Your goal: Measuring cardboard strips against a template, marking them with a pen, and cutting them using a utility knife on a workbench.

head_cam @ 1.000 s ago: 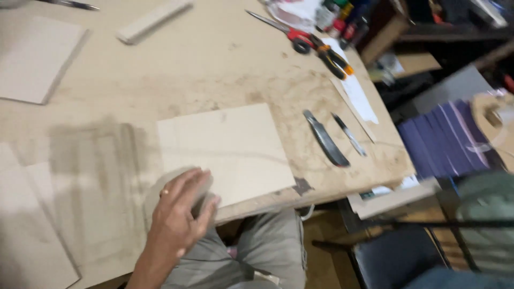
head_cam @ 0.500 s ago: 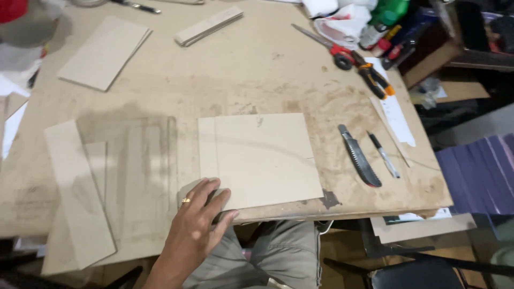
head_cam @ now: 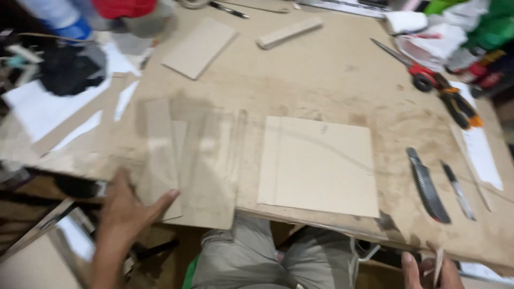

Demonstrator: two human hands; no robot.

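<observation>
two hands showed in the one head view, both low at the near edge of the workbench (head_cam: 321, 75). our left hand (head_cam: 126, 211) lay open, fingers spread, its fingertips on the near end of a stack of thin board strips (head_cam: 182, 160) that overhung the bench edge; we judged the flat, splayed touch suited pressing or sliding the strips rather than gripping them, since nothing was clamped. the strips were blurred, so we could not count them. our right hand (head_cam: 428, 270) sat below the bench edge at the bottom of the picture, well apart from the left, with a thin pale sliver (head_cam: 439, 265) standing between its fingers; whether it was pinched firmly we could not tell.

just right of the strips, a square board panel (head_cam: 321, 163) lay flat in front of us, its near edge at the bench edge, probably kept close for easy reach. further right, a utility knife (head_cam: 425, 184) and a slim blade (head_cam: 458, 190) lay side by side, near the right hand. scissors (head_cam: 415, 69) and pliers with orange grips (head_cam: 458, 104) rested at the far right, and a smaller board (head_cam: 201, 47) and a wooden block (head_cam: 289, 33) sat at the far side, out of the way.
</observation>
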